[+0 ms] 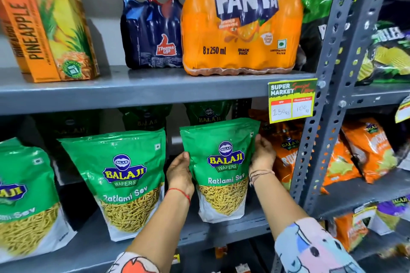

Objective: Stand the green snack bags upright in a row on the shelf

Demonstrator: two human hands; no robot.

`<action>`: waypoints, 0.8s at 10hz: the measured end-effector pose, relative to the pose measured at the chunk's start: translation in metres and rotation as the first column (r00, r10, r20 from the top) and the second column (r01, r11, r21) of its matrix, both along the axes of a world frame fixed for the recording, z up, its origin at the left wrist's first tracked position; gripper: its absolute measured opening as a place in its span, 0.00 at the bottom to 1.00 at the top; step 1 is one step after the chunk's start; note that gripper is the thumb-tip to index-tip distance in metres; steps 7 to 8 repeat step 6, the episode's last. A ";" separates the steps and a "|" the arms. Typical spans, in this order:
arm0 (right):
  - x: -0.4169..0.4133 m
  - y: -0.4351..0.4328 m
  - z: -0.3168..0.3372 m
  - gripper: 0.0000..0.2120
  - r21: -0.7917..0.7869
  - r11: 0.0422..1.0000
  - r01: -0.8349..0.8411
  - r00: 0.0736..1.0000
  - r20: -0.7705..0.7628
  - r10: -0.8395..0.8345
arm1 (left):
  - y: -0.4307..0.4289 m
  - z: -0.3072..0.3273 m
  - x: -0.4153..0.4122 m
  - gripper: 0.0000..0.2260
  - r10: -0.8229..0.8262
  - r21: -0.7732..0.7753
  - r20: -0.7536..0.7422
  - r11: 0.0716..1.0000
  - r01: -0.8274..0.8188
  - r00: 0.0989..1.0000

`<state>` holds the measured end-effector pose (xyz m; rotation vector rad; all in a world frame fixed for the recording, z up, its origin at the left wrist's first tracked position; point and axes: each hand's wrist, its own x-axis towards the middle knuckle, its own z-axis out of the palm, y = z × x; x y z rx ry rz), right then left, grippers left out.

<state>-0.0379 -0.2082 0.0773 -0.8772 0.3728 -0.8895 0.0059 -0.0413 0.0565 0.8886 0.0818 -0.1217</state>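
Observation:
Three green Balaji Ratlami Sev bags stand upright along the front of the grey shelf (233, 231). The right bag (219, 168) is held between my two hands: my left hand (179, 173) grips its left edge and my right hand (263, 153) grips its right edge. Its base rests on the shelf. The middle bag (124, 182) stands free to its left, leaning slightly. The left bag (24, 197) is cut off by the frame edge. More green bags (208, 113) stand in shadow behind them.
Orange snack bags (286, 155) sit right of the held bag, against a perforated grey upright (310, 139). A price tag (291, 101) hangs from the shelf above, which carries a Fanta pack (241, 22), a Thums Up pack (153, 33) and a pineapple juice carton (46, 22).

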 end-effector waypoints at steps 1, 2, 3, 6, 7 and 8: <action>-0.002 -0.001 0.006 0.14 -0.024 1.000 0.000 1.000 -0.011 0.000 | 0.000 0.005 -0.002 0.07 0.030 0.010 -0.034 0.999 -0.030 0.999; -0.002 -0.001 0.005 0.14 -0.014 1.000 -0.017 1.000 0.001 0.017 | 0.001 0.008 -0.002 0.07 0.037 0.007 -0.067 0.999 -0.037 0.997; -0.003 0.003 0.005 0.14 -0.038 0.999 -0.004 0.999 0.035 0.005 | 0.003 0.006 -0.002 0.07 0.026 0.024 -0.049 0.999 -0.025 0.998; -0.059 0.047 -0.045 0.25 -0.486 0.854 0.187 0.872 -0.319 -0.372 | 0.057 -0.027 -0.081 0.14 -0.110 0.405 0.301 0.914 -0.022 0.947; -0.059 0.047 -0.045 0.25 -0.486 0.854 0.187 0.872 -0.319 -0.372 | 0.057 -0.027 -0.081 0.14 -0.110 0.405 0.301 0.914 -0.022 0.947; -0.059 0.047 -0.045 0.25 -0.486 0.854 0.187 0.872 -0.319 -0.372 | 0.057 -0.027 -0.081 0.14 -0.110 0.405 0.301 0.914 -0.022 0.947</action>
